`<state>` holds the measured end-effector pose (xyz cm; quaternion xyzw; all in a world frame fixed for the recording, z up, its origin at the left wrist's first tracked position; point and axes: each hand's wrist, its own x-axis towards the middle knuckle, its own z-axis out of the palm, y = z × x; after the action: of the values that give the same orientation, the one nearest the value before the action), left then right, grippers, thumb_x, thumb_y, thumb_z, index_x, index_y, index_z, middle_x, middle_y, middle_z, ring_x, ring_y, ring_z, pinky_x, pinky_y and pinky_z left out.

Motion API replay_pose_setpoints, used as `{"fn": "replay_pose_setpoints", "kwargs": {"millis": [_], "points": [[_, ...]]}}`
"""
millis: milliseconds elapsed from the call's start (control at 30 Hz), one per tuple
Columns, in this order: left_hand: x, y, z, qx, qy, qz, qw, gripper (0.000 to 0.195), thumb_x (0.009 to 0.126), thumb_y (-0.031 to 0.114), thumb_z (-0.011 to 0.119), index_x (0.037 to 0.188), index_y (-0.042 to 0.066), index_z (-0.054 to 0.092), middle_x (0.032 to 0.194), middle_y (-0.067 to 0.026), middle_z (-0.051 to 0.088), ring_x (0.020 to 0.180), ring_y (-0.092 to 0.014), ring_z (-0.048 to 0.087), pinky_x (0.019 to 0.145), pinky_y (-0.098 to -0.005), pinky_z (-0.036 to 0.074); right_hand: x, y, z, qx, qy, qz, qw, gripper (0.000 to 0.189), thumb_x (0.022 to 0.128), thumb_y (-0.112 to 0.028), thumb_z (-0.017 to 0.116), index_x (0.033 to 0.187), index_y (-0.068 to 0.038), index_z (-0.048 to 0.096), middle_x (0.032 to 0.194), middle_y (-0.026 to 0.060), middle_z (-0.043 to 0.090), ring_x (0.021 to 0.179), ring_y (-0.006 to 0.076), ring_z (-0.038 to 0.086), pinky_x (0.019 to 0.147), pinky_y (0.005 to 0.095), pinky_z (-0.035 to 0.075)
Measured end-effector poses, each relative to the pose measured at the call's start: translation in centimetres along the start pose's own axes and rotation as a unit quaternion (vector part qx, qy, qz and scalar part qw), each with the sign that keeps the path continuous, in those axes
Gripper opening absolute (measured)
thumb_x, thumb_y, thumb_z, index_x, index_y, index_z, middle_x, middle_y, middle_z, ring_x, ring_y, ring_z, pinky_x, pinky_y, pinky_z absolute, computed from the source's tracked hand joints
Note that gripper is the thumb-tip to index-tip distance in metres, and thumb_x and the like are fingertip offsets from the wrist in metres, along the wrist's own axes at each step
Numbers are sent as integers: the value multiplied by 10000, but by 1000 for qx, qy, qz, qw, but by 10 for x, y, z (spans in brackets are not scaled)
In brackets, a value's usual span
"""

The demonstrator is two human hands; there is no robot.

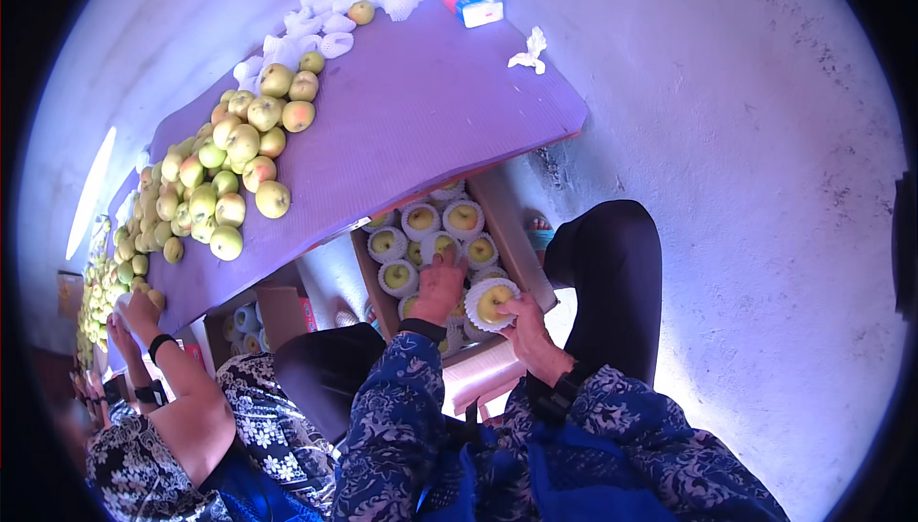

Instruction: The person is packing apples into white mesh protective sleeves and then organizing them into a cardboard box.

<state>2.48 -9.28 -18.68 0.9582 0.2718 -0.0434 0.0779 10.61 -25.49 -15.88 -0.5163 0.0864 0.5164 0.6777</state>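
In my right hand (534, 343) is a yellow-green apple (493, 304) wearing a white foam net sleeve, held over the near right part of a cardboard box (505, 235). My left hand (439, 291) reaches down into that box, fingertips on a sleeved apple (439, 244); whether it grips the apple I cannot tell. Rows of sleeved apples, such as one apple (463, 217) at the far right, fill the box. Part of the box's far end lies under the table edge. My hands and wrists hide some of the apples below.
A heap of bare apples (240, 142) covers the left of the purple-covered table (401, 106). Foam net sleeves (323, 20), a tissue pack (471, 1) and a crumpled tissue (528, 52) lie along the back. On my left a co-worker's hands (133, 321) are near another box (272, 314).
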Motion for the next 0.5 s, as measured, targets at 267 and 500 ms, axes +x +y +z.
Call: {"fn": "replay_pose_setpoints", "kwargs": {"millis": [267,500], "points": [[2,-23,17,93,20,23,995,532,712,76,633,1236,136,561,1389,-174,401,1096,-327,523,874,-417,504,1,3,9,-20,-28,41,999,532,690,-92,640,1190,-9,480,1127,116,559,1038,252,584,890,406,501],[3,-30,19,83,96,46,991,262,752,128,590,1010,107,629,1321,-165,479,1014,-276,571,760,-379,533,13,15,16,-80,1,45,996,515,684,-67,632,1174,-3,485,1104,122,571,1017,252,598,867,404,502]]}}
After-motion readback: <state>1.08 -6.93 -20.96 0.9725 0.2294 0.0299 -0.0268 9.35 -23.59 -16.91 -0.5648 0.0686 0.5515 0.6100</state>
